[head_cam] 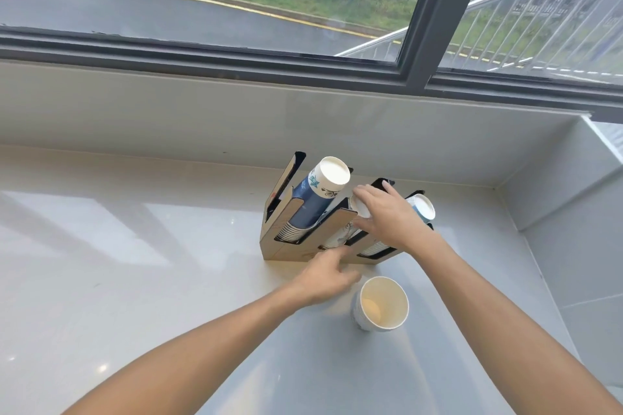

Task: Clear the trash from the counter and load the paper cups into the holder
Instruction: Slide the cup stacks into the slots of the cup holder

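A tan cup holder [274,242] with three slots stands near the back right of the counter. Its left slot holds a tall upside-down stack of blue and white paper cups [313,199]. Another stack [423,207] fills the right slot. My right hand [391,216] lies over the middle slot, fingers wrapped around an inverted paper cup [358,205] there. My left hand [325,274] touches the holder's front edge with its fingertips and holds nothing. An upright stack of white paper cups [381,305] stands on the counter just in front of the holder.
The pale glossy counter [135,280] runs left and toward me. A low ledge [236,111] and a dark-framed window rise behind it. A tiled side wall [569,246] closes off the right.
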